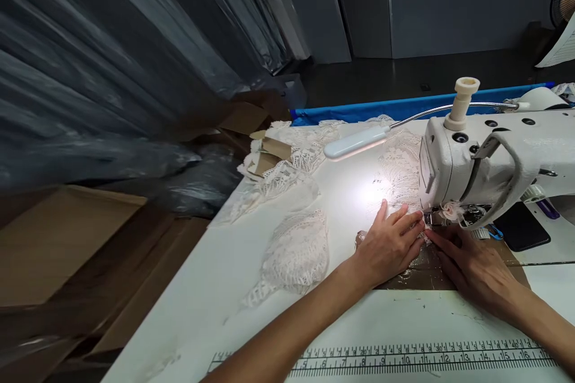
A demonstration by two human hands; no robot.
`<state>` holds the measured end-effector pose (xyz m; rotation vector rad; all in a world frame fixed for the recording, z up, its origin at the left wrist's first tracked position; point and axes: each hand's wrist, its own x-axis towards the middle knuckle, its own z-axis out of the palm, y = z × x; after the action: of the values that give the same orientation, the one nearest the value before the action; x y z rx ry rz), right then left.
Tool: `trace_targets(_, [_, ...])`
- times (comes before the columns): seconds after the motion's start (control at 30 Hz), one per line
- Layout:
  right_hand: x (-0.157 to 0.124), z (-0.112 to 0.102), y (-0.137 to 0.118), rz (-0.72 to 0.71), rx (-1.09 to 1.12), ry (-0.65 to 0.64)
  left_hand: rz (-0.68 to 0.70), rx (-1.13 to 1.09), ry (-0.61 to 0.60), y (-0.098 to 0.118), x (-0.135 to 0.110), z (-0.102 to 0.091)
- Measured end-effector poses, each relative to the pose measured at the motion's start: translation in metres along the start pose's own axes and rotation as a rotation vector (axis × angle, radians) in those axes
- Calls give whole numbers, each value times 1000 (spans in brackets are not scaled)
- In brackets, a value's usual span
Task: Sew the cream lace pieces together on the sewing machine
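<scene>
My left hand [392, 245] lies with its fingers stretched out over white lace fabric [402, 170], fingertips just left of the presser foot [430, 219] of a white sewing machine [453, 155]. From the other side, my right hand [471, 266] has its fingertips at the lace edge in front of the foot; its thumb and curled fingers are partly hidden. The lace runs from under my hands to behind the machine head. A lace cup-shaped piece [299, 251] lies on the table left of my left forearm.
More lace trim [287, 173] with cardboard pieces [269, 155] is at the table's far left edge. A lamp [357, 142] shines beside the machine. A black phone [521, 227] lies under the machine arm. A ruler strip [404, 360] runs along the front. Cardboard boxes [67, 239] stand left.
</scene>
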<state>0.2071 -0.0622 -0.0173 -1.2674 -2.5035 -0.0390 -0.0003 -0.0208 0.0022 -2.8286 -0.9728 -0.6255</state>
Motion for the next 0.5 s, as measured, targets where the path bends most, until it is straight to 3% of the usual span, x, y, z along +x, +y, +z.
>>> trace_targets(0.17, [4, -6, -1, 34, 48, 20, -33, 34, 9, 1, 3, 1])
trace_targets(0.33, [4, -12, 5, 217, 341, 22, -44, 66, 25, 1, 3, 5])
trace_targets(0.5, [4, -13, 12, 315, 414, 57, -39, 64, 24, -3, 3, 0])
